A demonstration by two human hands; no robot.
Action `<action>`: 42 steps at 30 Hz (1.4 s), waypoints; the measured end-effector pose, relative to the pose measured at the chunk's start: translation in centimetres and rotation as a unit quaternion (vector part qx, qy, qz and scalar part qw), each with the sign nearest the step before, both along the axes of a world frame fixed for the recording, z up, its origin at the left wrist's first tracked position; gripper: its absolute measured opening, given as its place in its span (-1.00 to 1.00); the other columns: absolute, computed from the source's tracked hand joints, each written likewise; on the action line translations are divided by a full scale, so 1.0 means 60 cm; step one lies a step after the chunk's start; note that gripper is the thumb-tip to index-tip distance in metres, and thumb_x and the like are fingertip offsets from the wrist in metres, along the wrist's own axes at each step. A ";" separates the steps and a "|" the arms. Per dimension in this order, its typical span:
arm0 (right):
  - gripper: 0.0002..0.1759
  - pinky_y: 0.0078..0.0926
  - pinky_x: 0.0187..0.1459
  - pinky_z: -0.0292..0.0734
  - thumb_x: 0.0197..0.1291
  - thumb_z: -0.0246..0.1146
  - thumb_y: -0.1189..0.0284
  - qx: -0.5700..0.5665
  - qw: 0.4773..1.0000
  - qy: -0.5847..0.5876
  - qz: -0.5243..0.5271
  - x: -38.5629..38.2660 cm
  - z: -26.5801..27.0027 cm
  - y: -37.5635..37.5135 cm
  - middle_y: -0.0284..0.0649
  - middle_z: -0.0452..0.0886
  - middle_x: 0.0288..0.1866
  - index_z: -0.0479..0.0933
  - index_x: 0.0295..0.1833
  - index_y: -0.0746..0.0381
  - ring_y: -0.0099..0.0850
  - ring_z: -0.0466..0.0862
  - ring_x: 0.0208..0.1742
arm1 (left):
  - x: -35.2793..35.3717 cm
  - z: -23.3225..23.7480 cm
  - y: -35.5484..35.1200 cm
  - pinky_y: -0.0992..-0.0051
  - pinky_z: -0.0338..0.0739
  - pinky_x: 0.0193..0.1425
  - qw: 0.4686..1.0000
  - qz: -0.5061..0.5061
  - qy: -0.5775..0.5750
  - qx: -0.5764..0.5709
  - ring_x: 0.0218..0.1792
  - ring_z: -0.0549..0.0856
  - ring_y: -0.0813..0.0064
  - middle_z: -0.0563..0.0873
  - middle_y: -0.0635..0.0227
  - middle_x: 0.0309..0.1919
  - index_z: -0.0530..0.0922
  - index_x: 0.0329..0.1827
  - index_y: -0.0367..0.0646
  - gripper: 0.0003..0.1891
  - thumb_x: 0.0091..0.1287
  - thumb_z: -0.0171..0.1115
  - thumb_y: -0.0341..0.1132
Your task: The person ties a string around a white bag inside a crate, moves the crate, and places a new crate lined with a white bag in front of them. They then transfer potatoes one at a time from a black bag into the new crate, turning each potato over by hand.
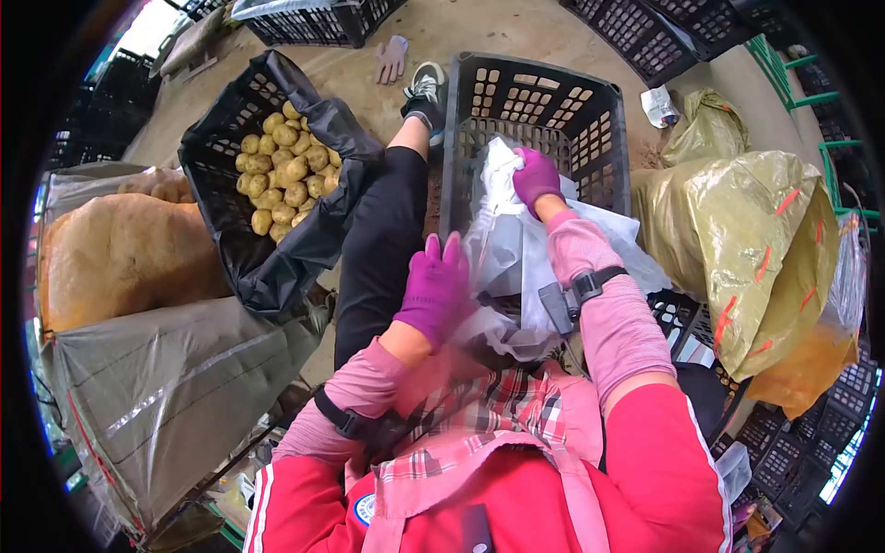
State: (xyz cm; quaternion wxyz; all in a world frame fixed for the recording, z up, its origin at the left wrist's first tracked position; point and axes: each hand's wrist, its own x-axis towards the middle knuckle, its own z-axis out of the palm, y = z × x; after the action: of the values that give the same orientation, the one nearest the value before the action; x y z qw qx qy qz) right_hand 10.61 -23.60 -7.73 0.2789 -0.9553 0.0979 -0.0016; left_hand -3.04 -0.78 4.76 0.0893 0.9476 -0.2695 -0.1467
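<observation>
1. Grips thin white plastic sheet (501,170), bunched, in purple-gloved right hand (536,179); may tear if yanked.
2. Spreads purple-gloved left hand (436,288) at seven o'clock, holding nothing visible.
3. May snag at twelve o'clock on black slotted plastic crate (544,67) if dragged across openings.

The liner (337,129) around the potatoes (293,175) looks like matt black plastic, creased; the slatted crate (604,138) is hard black plastic, the yellowish sack (751,217) at right glossy, crinkled plastic, and the apron (502,405) plaid cloth.
</observation>
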 end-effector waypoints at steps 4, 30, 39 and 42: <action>-0.24 0.37 0.41 0.09 0.09 0.36 0.21 -0.185 0.949 0.195 0.169 -0.010 -0.077 0.040 -0.16 0.12 0.61 0.33 0.46 -0.13 0.11 0.18 0.55 | 0.006 -0.022 0.018 0.14 0.49 0.09 0.997 -0.047 0.049 0.038 0.17 0.58 0.06 0.66 0.10 -0.04 0.59 -0.03 -0.24 -0.65 0.23 0.31 -0.19; -0.36 -0.30 0.20 0.50 0.06 0.47 0.24 0.287 0.917 -0.102 0.257 -0.248 0.440 -0.045 -0.05 0.59 0.18 0.49 0.24 0.24 -0.25 0.60 0.20 | 0.101 0.047 -0.081 0.29 0.62 0.00 0.910 0.081 0.065 -0.402 -0.08 0.73 0.25 0.70 0.06 -0.07 0.53 0.18 -0.31 -0.69 0.44 0.10 -0.38; -0.64 -0.22 0.07 0.59 0.14 0.32 0.28 -0.018 0.970 -0.240 -0.031 -0.233 0.320 -0.112 -0.06 0.74 -0.12 0.66 0.02 0.22 -0.11 0.73 -0.01 | 0.107 0.142 -0.111 0.33 0.58 0.12 0.914 -0.032 -0.010 -0.405 0.06 0.68 0.21 0.66 0.20 0.07 0.43 0.32 -0.21 -0.43 0.35 0.30 -0.09; -0.58 -0.23 0.05 0.58 0.18 0.28 0.18 0.326 0.921 -0.179 -0.114 -0.235 0.361 -0.067 0.02 0.74 -0.12 0.66 0.00 0.27 -0.10 0.73 -0.01 | 0.069 0.082 -0.106 0.32 0.50 0.24 0.804 0.053 0.258 -0.533 0.16 0.62 0.25 0.59 0.13 0.21 0.36 0.42 -0.19 -0.31 0.36 0.29 0.06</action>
State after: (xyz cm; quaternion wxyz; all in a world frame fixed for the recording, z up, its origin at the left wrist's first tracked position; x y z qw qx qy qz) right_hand -3.52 -27.61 13.95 0.5857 -0.7777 0.1500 -0.1721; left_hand 1.10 -7.16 9.65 0.6540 0.6909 -0.2211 -0.2145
